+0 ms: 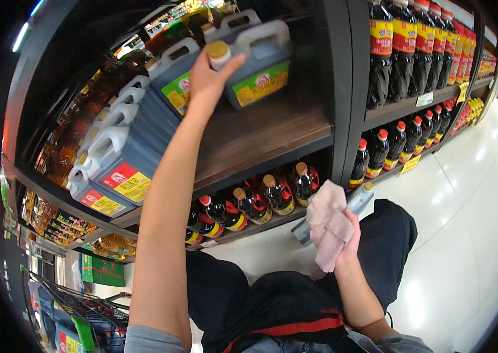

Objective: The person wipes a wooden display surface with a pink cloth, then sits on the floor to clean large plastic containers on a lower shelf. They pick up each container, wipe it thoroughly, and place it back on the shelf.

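Note:
My left hand (208, 81) grips the neck of a plastic jug (261, 84), just below its yellow cap (218, 50). The jug holds dark liquid, bears a green and yellow label and stands on the dark wooden shelf (266, 139). A similar green-labelled jug (174, 86) is beside it, partly behind my hand. In my right hand (349, 247) is a folded pale pink cloth (330, 225), held in front of my knee. Behind the cloth, a clear container with a yellow cap (360, 197) shows in part near the floor; the cloth hides its middle.
Red-labelled jugs (121, 178) line the shelf's left. Dark bottles with gold caps (277, 194) fill the lower shelf. A black upright (349, 88) separates this bay from shelves of red-capped bottles (407, 137). A loaded wire cart (99, 313) stands at lower left, near a green box (103, 270).

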Demonstrator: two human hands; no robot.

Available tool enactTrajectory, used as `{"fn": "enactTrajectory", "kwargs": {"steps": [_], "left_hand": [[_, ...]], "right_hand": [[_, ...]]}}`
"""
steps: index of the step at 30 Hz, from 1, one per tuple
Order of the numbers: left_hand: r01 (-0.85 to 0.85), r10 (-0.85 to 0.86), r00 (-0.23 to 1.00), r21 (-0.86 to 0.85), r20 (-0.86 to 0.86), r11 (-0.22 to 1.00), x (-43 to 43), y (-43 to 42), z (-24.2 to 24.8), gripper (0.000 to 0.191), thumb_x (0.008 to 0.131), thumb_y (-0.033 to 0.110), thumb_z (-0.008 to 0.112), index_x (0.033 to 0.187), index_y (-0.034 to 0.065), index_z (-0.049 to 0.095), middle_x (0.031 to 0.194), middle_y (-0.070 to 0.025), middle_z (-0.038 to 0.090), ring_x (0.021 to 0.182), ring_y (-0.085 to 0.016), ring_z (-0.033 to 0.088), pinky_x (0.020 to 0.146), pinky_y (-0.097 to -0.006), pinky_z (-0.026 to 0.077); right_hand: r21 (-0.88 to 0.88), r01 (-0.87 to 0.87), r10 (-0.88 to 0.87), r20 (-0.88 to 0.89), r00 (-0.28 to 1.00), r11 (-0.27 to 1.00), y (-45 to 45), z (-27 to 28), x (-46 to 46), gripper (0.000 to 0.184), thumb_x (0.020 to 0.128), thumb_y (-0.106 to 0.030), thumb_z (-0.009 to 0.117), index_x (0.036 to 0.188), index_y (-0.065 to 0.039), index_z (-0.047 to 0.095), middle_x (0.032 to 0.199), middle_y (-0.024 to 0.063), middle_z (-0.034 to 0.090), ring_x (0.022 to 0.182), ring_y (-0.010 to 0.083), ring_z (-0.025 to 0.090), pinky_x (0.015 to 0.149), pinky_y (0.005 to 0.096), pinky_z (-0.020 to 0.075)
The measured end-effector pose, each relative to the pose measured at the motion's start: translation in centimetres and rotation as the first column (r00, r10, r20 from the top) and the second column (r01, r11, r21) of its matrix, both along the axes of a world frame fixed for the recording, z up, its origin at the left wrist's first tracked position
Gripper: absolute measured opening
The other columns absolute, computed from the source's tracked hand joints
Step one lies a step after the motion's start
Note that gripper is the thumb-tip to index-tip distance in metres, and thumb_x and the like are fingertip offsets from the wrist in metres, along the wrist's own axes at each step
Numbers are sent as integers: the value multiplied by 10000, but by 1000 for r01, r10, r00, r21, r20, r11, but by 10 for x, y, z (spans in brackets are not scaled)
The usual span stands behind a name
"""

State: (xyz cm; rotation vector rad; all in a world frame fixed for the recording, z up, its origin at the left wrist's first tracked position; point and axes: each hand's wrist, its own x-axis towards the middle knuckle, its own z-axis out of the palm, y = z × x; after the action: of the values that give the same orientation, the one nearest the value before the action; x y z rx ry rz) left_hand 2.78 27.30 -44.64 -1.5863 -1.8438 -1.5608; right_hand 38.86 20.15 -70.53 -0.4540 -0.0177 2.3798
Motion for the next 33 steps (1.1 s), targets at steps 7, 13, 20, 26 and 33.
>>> {"fn": "enactTrajectory", "kwargs": {"steps": [7,13,20,26,33], "left_hand": [[-31,103,928,-203,357,979,19,-91,41,725,834,498,853,1310,-12,654,1236,-153,729,1141,-220,675,1021,-327,482],[137,-117,856,-2,504,991,30,-128,21,664,925,458,807,1365,19,574,1243,-94,673,1159,-174,614,1046,-328,448],[276,-305,814,132,494,952,23,-127,14,654,953,415,788,1428,47,531,1305,-72,641,1219,-156,576,1086,-327,418],[289,-315,832,129,456,949,19,-126,10,565,991,382,751,1392,45,541,1262,-70,651,1174,-154,595,1058,-318,435],[222,-260,870,137,420,965,21,-123,7,592,1009,470,700,1371,29,544,1236,-90,649,1175,-167,585,1061,-328,428]], "right_hand": [[195,101,-132,149,980,976,3,77,-18,669,965,-392,612,1539,-92,449,1392,140,609,1232,323,626,979,455,545],[960,211,-800,-271,535,-184,60,187,-138,611,1028,-267,623,1555,-46,407,1511,122,520,1384,286,510,1177,465,372],[601,-464,-759,-525,384,-651,46,267,-191,571,969,-521,649,1192,4,657,1196,167,679,1195,328,634,1246,580,232],[523,-537,-748,-427,508,-662,85,279,-202,504,990,-502,626,959,-8,721,959,165,729,982,333,708,1238,543,274],[719,-137,-711,-607,354,-682,84,233,-176,249,919,-113,741,1158,-46,729,1096,152,736,1010,326,709,953,428,567]]}}
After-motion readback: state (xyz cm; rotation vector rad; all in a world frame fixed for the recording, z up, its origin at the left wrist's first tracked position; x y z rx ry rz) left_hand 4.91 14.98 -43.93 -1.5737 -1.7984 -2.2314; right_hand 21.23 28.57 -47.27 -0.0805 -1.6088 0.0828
